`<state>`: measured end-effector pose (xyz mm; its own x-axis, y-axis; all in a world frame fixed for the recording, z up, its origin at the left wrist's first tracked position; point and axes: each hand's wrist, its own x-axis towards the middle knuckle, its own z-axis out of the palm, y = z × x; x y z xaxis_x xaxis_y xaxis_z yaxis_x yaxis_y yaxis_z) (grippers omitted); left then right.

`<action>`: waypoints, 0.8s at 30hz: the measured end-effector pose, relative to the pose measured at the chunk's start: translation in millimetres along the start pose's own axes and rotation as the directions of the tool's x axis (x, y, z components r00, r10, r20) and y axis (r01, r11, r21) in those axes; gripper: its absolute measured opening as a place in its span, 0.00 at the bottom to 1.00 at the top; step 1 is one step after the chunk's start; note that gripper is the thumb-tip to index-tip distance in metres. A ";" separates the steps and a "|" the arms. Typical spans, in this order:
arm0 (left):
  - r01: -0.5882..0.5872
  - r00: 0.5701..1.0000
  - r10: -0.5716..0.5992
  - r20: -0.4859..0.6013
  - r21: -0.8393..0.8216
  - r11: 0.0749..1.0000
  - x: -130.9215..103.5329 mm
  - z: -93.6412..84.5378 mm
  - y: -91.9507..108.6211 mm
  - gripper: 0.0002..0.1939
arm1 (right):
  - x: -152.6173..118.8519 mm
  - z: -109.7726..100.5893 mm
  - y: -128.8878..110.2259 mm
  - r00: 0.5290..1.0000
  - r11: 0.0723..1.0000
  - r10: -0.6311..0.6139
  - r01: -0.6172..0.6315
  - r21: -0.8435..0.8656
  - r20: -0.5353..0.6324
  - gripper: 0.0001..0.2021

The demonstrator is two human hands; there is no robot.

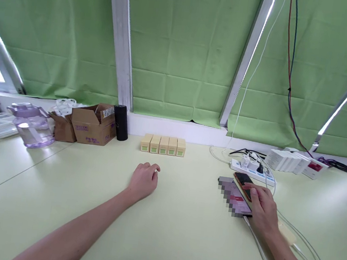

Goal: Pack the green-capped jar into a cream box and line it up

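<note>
At the far left, a lilac water jug [30, 124] stands beside two open cardboard boxes [93, 123] and a black cylinder [121, 122]; the purple print on the larger box is too small to read. A row of five small yellow boxes [163, 145] sits near the back edge of the table [180, 224], their green labels illegible. The left hand [144, 180] rests on the table just in front of that row, fingers loosely curled, holding nothing. The right hand [262, 208] lies over two phones [238, 194] joined to white cables [289, 243], fingertips on a screen; a light tap with the wrist resting on the table should serve best, I judge. One screen is blurred. Behind sit a power strip [253, 168] and white cartons [287, 161], one red-labelled, unreadable
</note>
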<state>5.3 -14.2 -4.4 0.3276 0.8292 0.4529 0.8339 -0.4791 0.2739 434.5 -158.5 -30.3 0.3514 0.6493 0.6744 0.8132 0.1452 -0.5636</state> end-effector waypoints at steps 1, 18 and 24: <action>0.002 1.000 -0.002 0.001 0.000 1.000 0.0 0.1 0.1 0.14 | -0.1 0.1 0.6 1.000 1.000 0.004 -0.004 -0.002 0.000 0.22; -0.010 1.000 0.010 -0.004 0.002 1.000 -0.5 1.6 -1.0 0.15 | -0.3 -0.9 0.2 0.999 0.999 0.033 -0.033 -0.029 0.003 0.23; -0.009 1.000 0.009 -0.006 0.005 1.000 -0.7 0.0 0.6 0.14 | -0.2 -1.4 0.4 0.999 0.998 0.053 -0.053 -0.035 0.003 0.24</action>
<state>5.6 -15.2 -4.5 0.3327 0.8228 0.4608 0.8332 -0.4853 0.2651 435.4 -159.6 -30.0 0.3928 0.6585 0.6420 0.8090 0.0845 -0.5817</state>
